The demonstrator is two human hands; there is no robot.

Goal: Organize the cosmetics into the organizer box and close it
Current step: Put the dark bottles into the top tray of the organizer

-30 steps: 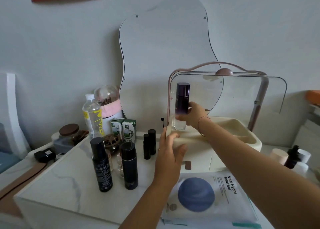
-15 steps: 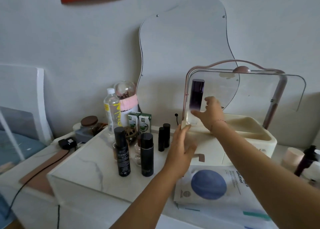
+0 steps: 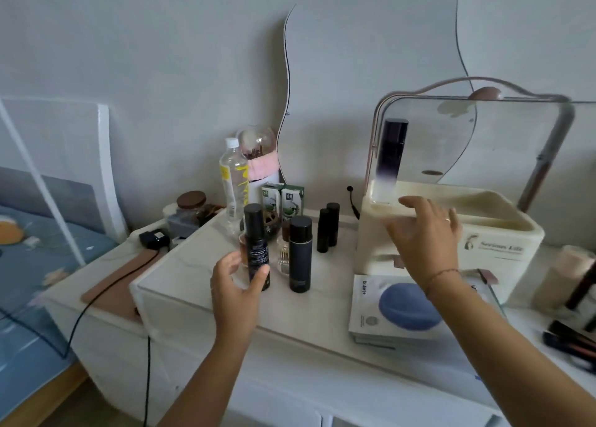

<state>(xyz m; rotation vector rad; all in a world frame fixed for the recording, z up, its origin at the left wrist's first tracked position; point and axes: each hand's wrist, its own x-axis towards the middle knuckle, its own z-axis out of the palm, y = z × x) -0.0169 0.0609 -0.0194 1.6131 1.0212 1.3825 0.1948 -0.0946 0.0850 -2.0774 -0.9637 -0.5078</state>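
Purple bottle (image 3: 392,155) stands upright in organizer box (image 3: 506,233); right hand (image 3: 425,233) spread; left hand (image 3: 237,288) half-spread, thumb touching black bottle (image 3: 255,233).

At centre frame the left hand (image 3: 237,284) brackets a black bottle (image 3: 255,233) on the desk (image 3: 193,281), thumb against its base, fingers (image 3: 227,263) just short of it. Right of centre, the right hand (image 3: 425,233), blurred and spread, hovers before the box (image 3: 503,233), where a purple bottle (image 3: 392,155) stands at its left end.
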